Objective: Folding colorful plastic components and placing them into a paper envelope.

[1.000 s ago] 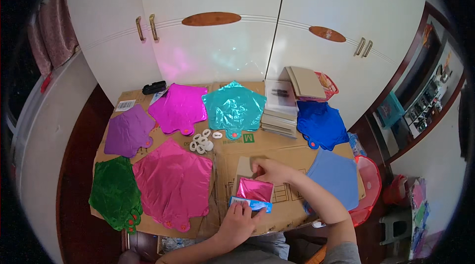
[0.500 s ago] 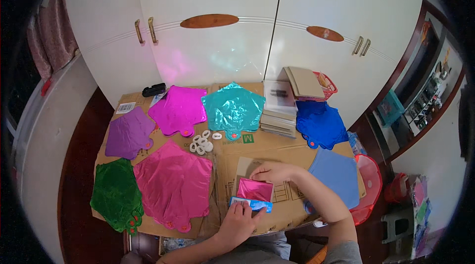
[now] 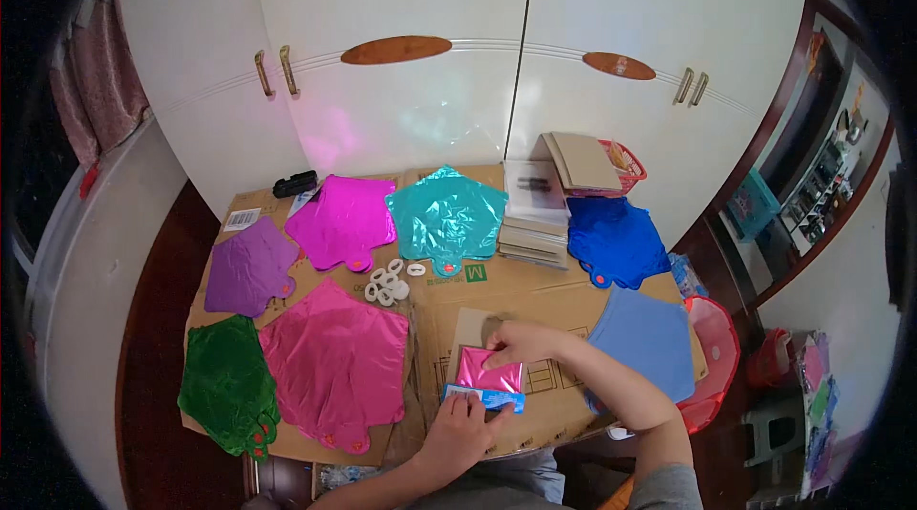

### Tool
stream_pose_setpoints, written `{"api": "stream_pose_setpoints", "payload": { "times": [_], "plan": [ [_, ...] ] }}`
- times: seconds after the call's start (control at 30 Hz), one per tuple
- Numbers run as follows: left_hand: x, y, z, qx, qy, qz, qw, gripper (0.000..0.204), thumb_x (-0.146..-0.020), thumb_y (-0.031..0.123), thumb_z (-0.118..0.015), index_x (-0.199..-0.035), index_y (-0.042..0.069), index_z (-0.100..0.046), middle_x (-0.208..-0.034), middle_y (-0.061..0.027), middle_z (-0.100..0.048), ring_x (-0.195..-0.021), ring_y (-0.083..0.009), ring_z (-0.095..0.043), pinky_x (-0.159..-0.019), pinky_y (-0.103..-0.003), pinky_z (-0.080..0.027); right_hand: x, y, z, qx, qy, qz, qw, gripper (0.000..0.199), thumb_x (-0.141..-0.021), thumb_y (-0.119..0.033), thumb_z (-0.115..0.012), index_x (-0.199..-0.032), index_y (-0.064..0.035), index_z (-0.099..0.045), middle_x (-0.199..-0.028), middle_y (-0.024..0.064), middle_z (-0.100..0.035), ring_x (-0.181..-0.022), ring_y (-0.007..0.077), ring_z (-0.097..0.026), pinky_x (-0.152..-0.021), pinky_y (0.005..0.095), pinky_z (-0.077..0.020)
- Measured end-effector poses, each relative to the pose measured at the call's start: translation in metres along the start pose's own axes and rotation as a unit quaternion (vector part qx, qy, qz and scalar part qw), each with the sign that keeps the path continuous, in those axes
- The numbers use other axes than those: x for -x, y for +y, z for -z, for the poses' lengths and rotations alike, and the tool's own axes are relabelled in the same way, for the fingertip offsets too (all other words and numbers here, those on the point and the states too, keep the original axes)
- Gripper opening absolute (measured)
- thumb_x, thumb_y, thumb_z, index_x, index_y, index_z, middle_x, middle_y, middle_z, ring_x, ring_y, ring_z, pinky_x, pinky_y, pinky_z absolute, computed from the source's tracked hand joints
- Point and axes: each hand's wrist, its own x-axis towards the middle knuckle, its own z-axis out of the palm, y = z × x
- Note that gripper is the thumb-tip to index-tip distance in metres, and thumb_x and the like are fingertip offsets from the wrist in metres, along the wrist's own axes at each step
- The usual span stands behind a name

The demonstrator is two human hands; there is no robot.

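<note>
Presently: folded pink foil [image 3: 499, 379] lies front-centre on brown cardboard [image 3: 431, 329], between left hand [image 3: 462, 432] and right hand [image 3: 522, 343].
Left fingertips rest on the blue-and-white strip [image 3: 495, 396] at the foil's near edge; right fingers bent, touching its far part. Whether either hand pinches: cannot tell. Beige card [image 3: 468, 326] shows beyond the foil.

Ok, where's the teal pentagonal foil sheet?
Head view: the teal sheet lies toward the back of the brown cardboard, between magenta foil sheet (left) and beige card stack (right).
</note>
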Motion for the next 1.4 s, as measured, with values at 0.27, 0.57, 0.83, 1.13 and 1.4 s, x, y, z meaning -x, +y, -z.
{"api": "stream_pose_setpoints", "payload": {
  "times": [0.27,0.57,0.83,1.13,1.4],
  "plan": [
    [-0.013,-0.003,0.005,0.022,-0.059,0.006,0.998,0.039,-0.077,0.02,-0.053,-0.114,0.011,-0.059,-0.091,-0.0126,-0.058,-0.08,-0.0242,-0.057,-0.074,-0.037,-0.047,-0.03,-0.035,-0.02,0.236,0.302,0.083,0.92,0.049,-0.081,-0.029,-0.062,-0.123,-0.0101,-0.048,-0.128,0.013,-0.045,-0.114,0.0306,-0.044,-0.096,0.0422,-0.0351],
    [-0.023,-0.011,-0.01,-0.034,0.03,-0.014,0.999,0.026,-0.081,0.024,-0.052,-0.103,0.011,-0.056,-0.102,-0.0197,-0.058,-0.086,-0.0321,-0.06,-0.071,-0.043,-0.05,-0.035,-0.017,-0.02,0.214,0.304,0.126,0.92,0.048,-0.079,-0.022,-0.063,-0.122,-0.0059,-0.049,-0.124,0.0146,-0.049,-0.117,0.0313,-0.046,-0.098,0.0443,-0.0351],
    [-0.024,-0.012,-0.015,-0.011,0.009,-0.031,0.999,0.026,-0.082,0.019,-0.051,-0.107,0.01,-0.052,-0.108,-0.0253,-0.057,-0.088,-0.0364,-0.064,-0.071,-0.044,-0.055,-0.036,0.165,0.124,0.243,0.404,-0.096,0.877,0.043,-0.078,-0.005,-0.051,-0.121,0.002,-0.049,-0.119,0.0251,-0.053,-0.111,0.0387,-0.051,-0.096,0.0431,-0.0412],
    [-0.031,-0.014,-0.006,-0.019,0.014,-0.036,0.999,0.022,-0.08,0.02,-0.054,-0.1,0.011,-0.053,-0.101,-0.0245,-0.06,-0.079,-0.0326,-0.065,-0.066,-0.038,-0.054,-0.029,0.159,0.139,0.325,0.207,-0.274,0.881,0.02,-0.078,-0.021,-0.052,-0.083,-0.0083,-0.067,-0.085,0.0156,-0.067,-0.082,0.0322,-0.066,-0.071,0.0437,-0.0523],
    [-0.029,-0.009,-0.022,-0.046,0.027,-0.028,0.998,0.021,-0.078,0.02,-0.054,-0.095,0.009,-0.052,-0.093,-0.0227,-0.062,-0.076,-0.0301,-0.065,-0.062,-0.036,-0.053,-0.001,0.126,0.117,0.234,0.415,-0.167,0.863,0.019,-0.083,-0.024,-0.055,-0.082,-0.008,-0.065,-0.086,0.0136,-0.066,-0.082,0.0325,-0.063,-0.069,0.0425,-0.0508]
  ]
}}
